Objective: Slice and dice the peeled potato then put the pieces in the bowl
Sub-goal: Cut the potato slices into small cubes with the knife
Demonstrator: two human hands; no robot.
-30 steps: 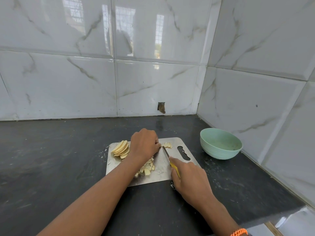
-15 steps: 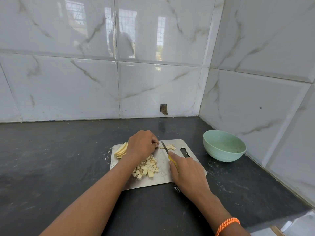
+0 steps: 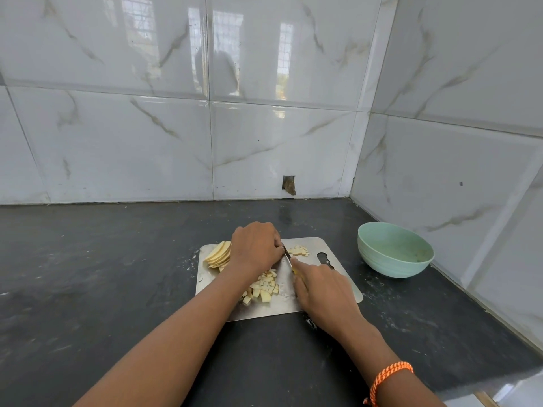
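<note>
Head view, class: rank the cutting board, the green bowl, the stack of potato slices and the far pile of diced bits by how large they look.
1. Cutting board
2. Green bowl
3. Stack of potato slices, partly hidden by the left hand
4. Far pile of diced bits

Both forearms are bare, with an orange-and-white braided wristband (image 3: pixel 388 377) on the right wrist.

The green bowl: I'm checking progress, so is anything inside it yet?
No potato pieces show in the green bowl; only a faint smear on its far inner wall. The near rim hides part of the bottom. The diced pieces lie on the cutting board.
</note>
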